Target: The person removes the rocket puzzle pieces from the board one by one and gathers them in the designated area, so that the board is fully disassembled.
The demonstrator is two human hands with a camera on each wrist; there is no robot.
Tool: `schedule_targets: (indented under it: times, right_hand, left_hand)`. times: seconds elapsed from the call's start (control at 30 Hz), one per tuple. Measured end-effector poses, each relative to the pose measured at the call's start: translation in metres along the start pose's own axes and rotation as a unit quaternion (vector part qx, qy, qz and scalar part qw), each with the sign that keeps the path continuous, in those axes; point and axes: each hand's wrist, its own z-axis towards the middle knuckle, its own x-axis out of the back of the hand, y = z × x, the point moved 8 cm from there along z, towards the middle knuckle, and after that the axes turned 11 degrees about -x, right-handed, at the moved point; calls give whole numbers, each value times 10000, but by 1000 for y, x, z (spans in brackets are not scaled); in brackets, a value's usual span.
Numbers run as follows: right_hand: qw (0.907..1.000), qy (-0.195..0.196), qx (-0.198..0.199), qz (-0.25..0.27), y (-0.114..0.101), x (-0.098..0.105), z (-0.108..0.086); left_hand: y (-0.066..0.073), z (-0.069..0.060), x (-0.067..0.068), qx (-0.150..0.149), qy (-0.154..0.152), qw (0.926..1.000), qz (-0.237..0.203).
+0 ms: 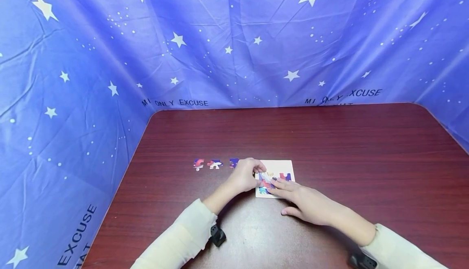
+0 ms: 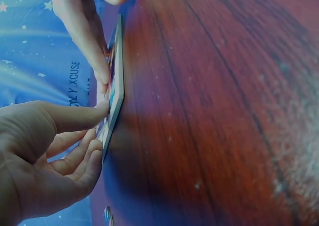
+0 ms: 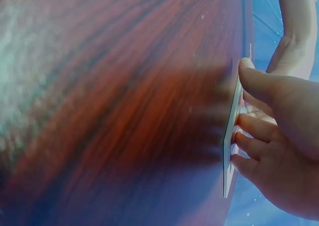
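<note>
A pale square puzzle board (image 1: 280, 165) lies on the table with several coloured pieces in it. My left hand (image 1: 246, 175) is at its left edge, thumb and fingers bent over the side; in the left wrist view the left hand (image 2: 55, 146) has its thumb tip on the board's surface. My right hand (image 1: 305, 202) lies over the lower right part, its extended fingertips on the pieces. From the right wrist view, the right hand's fingers (image 3: 254, 148) touch the board (image 3: 229, 151). The fingers cover part of the picture.
Three loose puzzle pieces lie left of the board: one at the far left (image 1: 198, 163), a middle one (image 1: 214, 164) and one beside my left hand (image 1: 233, 163). A blue star-patterned cloth (image 1: 234, 37) hangs behind the dark red table (image 1: 348, 147).
</note>
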Motion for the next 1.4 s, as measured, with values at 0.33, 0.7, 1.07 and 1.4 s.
schedule_targets:
  times: [0.33, 0.7, 1.07, 1.4]
  right_hand:
    - [9998, 96, 168, -72, -2, 2, -2]
    - [9996, 63, 276, -68, -5, 3, -3]
    - [9992, 166, 353, -89, -3, 1, -2]
    - [9994, 139, 323, -21, -2, 1, -2]
  left_hand:
    - [3, 1, 2, -22, 77, 10000, -57]
    - [-8, -1, 8, 503, 648, 9825, -1674]
    - [-21, -8, 1, 1190, 702, 9703, -1987]
    - [-22, -10, 11, 1240, 959, 9696, -1880]
